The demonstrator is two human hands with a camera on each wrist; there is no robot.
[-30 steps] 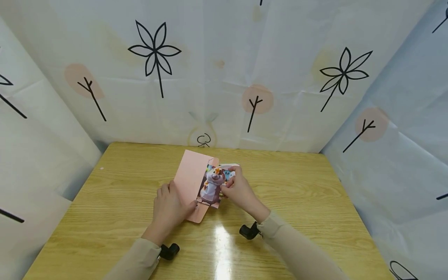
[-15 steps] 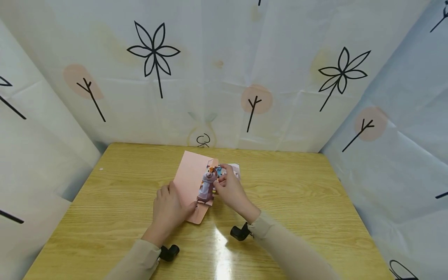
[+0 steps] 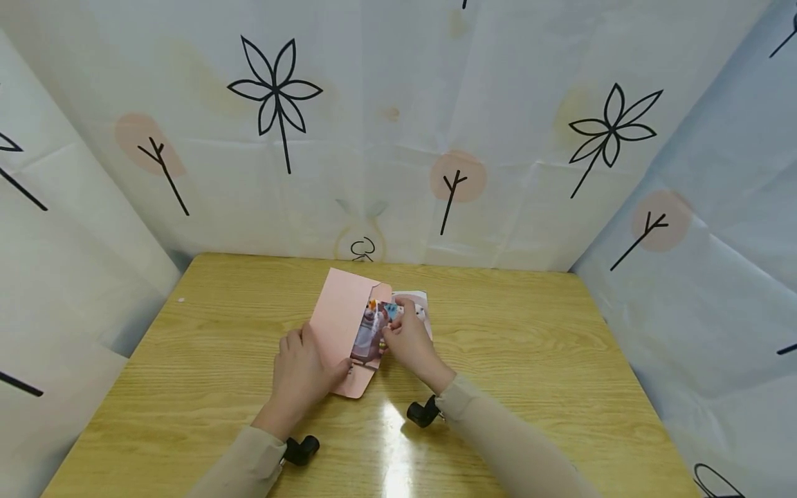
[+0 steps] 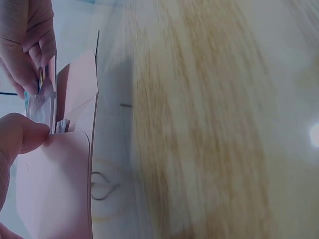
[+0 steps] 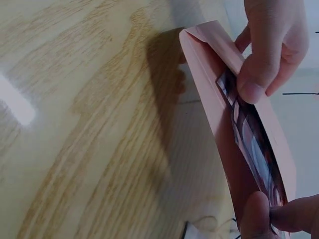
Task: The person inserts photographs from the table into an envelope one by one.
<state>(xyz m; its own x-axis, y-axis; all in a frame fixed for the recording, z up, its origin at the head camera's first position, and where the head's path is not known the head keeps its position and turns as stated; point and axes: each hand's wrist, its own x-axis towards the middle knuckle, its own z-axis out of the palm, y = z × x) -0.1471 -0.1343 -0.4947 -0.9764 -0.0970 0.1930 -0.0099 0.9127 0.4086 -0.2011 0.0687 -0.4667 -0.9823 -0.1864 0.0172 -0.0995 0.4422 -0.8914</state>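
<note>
Head view, looking down at a person's two hands. Nearest are beige sleeves (image 3: 510, 437) with a small black device (image 3: 301, 450) at each wrist. The left hand (image 3: 301, 373) grasps a pink envelope (image 3: 341, 304), its thumb on the front by the opening and its fingers along the far side. The envelope is tilted, its open side facing the right hand (image 3: 412, 349). That hand pinches the edge of a glossy picture card (image 3: 366, 335) between thumb and fingers. The card, showing a cartoon animal in white, lies between the two hands, partly inside the envelope and partly out. Just beyond the right hand's fingers, a pale printed sheet (image 3: 420, 300) is partly hidden. Around both hands spreads a wood-grain table (image 3: 517, 346). Farthest beyond them hangs a white cloth (image 3: 373, 104) with black line-drawn flowers and pink circles.
</note>
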